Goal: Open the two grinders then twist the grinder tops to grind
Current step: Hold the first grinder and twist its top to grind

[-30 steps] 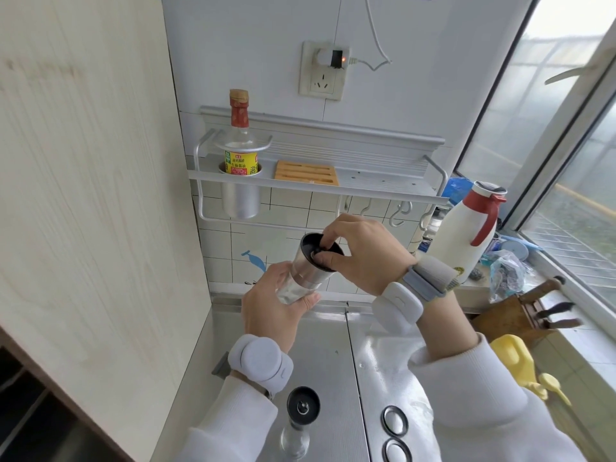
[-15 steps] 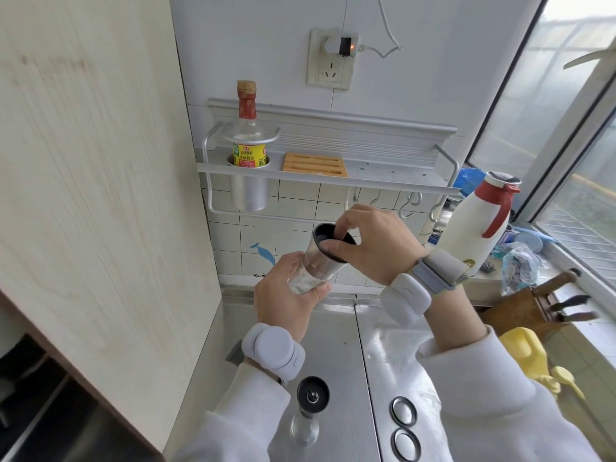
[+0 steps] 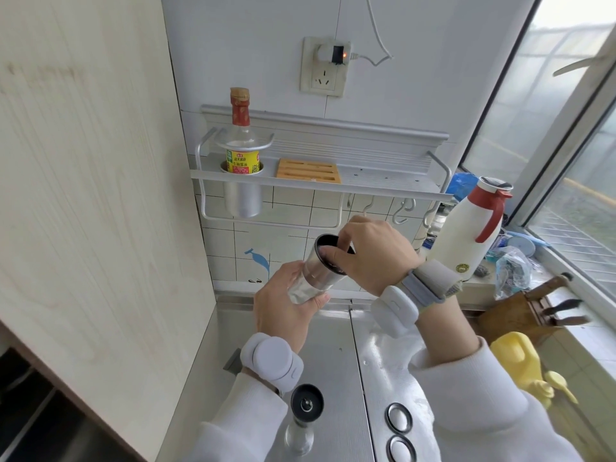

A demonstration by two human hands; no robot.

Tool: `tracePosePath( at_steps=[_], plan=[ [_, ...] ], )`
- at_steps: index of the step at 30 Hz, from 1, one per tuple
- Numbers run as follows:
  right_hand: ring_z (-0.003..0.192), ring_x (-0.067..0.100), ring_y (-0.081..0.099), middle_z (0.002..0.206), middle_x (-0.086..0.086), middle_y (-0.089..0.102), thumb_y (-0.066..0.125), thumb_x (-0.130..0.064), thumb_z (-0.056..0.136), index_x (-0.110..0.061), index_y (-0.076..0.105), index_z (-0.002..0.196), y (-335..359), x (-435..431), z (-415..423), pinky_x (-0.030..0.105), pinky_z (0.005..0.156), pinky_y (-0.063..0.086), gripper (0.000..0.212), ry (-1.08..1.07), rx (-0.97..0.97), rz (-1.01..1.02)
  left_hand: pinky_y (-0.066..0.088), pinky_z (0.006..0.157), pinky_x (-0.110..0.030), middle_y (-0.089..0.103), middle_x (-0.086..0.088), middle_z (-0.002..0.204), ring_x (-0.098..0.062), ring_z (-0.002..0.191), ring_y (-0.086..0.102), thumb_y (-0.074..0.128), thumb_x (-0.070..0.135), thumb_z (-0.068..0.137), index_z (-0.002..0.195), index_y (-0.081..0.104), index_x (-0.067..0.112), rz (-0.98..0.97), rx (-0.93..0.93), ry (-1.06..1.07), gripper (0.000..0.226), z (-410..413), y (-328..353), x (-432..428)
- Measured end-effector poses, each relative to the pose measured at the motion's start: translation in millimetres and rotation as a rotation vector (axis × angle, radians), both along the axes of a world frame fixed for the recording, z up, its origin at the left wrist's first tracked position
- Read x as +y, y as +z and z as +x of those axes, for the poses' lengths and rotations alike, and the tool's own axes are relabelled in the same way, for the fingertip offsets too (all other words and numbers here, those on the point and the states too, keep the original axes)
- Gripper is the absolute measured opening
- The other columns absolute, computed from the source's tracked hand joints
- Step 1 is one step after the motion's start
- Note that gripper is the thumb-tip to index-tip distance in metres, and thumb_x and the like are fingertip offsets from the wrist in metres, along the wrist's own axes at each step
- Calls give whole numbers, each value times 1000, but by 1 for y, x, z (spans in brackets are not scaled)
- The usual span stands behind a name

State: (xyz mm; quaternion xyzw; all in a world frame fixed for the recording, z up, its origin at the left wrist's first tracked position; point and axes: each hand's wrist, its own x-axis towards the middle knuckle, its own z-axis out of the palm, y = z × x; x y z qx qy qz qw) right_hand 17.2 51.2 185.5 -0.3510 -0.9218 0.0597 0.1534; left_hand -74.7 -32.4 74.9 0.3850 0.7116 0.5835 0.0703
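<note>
The left hand (image 3: 283,311) wraps its fingers around the clear glass base of a grinder (image 3: 316,271), holding it tilted in the air above the steel counter (image 3: 333,361), its top leaning up and to the right. The right hand (image 3: 373,255) sits over the black top of that grinder, thumb and fingertips pinched on the dark rim, the index finger hooked across the opening. Compared with a second ago the pair of hands and the grinder keep almost the same pose; the thumb of the right hand now lies a little further across the black top, and the grip of the left hand on the glass base is unchanged. The whole scene sits lower and further right in the view than before, which matches a shift of the head camera more than any move of the hands. The second grinder (image 3: 305,418) stands upright on the counter just below the left wrist, untouched, its black cap facing up, in the same spot as earlier. Two metal rings (image 3: 398,431) lie on the counter to its right. A soy sauce bottle (image 3: 241,141) stands in the wall rack (image 3: 333,186), and a white jug (image 3: 470,231) with a red handle stands near the window.
</note>
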Motion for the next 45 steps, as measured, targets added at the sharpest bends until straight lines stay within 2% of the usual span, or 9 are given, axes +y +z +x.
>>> tracePosePath(
  at_steps=[6,10,16,22,26,28,33,39,45],
  plan=[
    [94,20,52,117,-1,52,53,-37,87,-14,62,92,0,1,2,31,78,43,26,74,11,-78,41,73,-8,70,9,93,-9,86,63,82,23,64,102,62,24,-1,-11,-28,43,1,-5,5],
    [86,17,51,109,-5,54,53,-51,83,-14,64,80,0,1,4,29,67,39,39,-27,34,-3,45,78,-17,70,9,94,-10,88,64,82,22,64,103,62,23,32,-22,-41,43,2,-6,5],
    [110,18,49,119,-3,54,56,-37,85,-15,64,90,1,2,7,32,85,42,24,80,57,-40,42,75,-13,70,8,93,-10,88,63,83,24,63,102,62,23,28,-21,-41,44,2,-6,5],
    [105,17,48,109,-4,56,56,-49,82,-13,64,80,1,0,9,31,78,42,37,-3,74,15,41,79,-12,70,9,95,-7,93,63,83,26,63,103,62,25,45,-28,-46,45,4,-5,4],
    [119,17,42,122,-4,52,59,-33,84,-14,65,91,4,2,13,24,93,30,21,127,46,-39,41,76,-10,70,9,93,-8,90,62,84,24,61,100,63,25,35,-30,-34,44,4,-6,3],
    [120,17,41,123,-4,51,59,-32,84,-17,64,96,4,1,14,24,94,29,20,145,34,-48,40,74,-8,70,10,92,-7,89,62,84,24,61,99,63,24,27,-22,-30,43,3,-6,2],
    [111,17,46,115,-3,55,56,-47,82,-15,65,83,1,-2,12,29,84,39,34,33,50,8,38,72,0,68,11,90,3,84,59,84,23,62,99,63,24,30,-25,-32,42,5,-2,-2],
    [120,18,41,124,-2,50,57,-25,84,-15,62,99,3,-2,14,26,98,33,19,178,-18,-63,46,77,-23,70,6,93,-12,87,62,84,18,59,100,64,21,14,-41,-20,46,4,-6,-3],
    [111,17,45,114,-2,54,52,-49,83,-14,63,83,0,-3,10,31,81,41,37,27,-3,19,40,71,-12,70,6,91,-11,85,62,85,20,59,99,64,22,20,-38,-1,45,5,-3,-4]
  ],
)
